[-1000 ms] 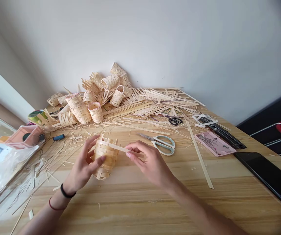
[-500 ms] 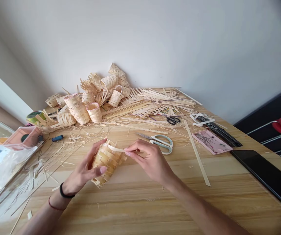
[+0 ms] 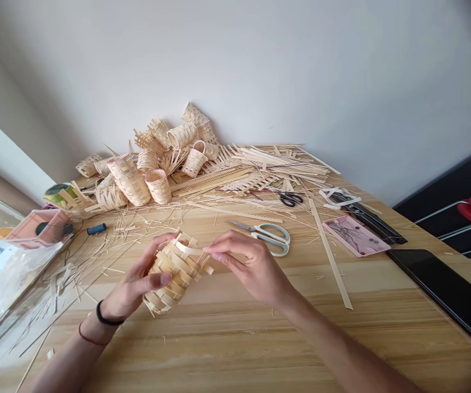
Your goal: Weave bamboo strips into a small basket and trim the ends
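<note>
Two hands are occupied: an unfinished woven basket (image 3: 174, 275), light, springy and loose-ended, is cupped round its body by the left hand (image 3: 135, 278) above the near wooden table (image 3: 260, 349), while a thin bamboo strip (image 3: 188, 248) is narrowly pinched by the right hand (image 3: 252, 267), the body judged the safest hold.

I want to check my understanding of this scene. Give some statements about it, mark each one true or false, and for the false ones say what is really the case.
The woven bamboo basket stands on the table. False: the left hand holds it up.

The right hand pinches a thin bamboo strip. True.

The scissors with pale blue handles are in the right hand. False: they lie on the table.

The left wrist wears a black band and a red thread. True.

The pink tray holds the pile of baskets. False: the pile sits at the table's far end, by the wall.
</note>
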Tool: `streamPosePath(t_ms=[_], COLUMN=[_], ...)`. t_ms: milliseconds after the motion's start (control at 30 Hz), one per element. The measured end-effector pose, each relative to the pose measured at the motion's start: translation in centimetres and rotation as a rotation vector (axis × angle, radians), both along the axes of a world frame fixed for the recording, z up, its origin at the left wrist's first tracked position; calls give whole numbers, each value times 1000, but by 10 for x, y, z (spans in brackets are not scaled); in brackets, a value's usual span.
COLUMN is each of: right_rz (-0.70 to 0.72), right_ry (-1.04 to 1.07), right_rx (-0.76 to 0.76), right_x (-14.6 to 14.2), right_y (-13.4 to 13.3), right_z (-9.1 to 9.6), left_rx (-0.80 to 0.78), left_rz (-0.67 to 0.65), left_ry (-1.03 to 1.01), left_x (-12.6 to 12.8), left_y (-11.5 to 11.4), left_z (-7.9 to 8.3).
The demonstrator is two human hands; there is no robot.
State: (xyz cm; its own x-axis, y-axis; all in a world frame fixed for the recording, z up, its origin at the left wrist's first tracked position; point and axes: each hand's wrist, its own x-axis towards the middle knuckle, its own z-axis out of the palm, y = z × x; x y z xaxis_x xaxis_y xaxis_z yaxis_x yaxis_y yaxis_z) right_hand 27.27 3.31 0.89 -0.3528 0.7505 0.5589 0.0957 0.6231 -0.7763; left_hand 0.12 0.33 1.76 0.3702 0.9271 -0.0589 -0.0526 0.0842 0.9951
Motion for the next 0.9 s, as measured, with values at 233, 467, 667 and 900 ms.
streamPosePath(t_ms=[233,467,667,900], right_rz=[3,91,189,358], right_ry=[50,127,23,-8], right_rx=[-289,-253,-190,-215], right_x=[-3,-1,2,-3], right_y=[-5,-2,0,-4], right_z=[3,1,5,1], left_rx=[-90,-161,-257,-361], left_rz=[69,-22,-116,-245], left_ry=[-116,-211,-276,-380], left_x=[3,-1,0,-1], left_y=[-2,-2,0,-1], left_z=[0,0,-1,-10])
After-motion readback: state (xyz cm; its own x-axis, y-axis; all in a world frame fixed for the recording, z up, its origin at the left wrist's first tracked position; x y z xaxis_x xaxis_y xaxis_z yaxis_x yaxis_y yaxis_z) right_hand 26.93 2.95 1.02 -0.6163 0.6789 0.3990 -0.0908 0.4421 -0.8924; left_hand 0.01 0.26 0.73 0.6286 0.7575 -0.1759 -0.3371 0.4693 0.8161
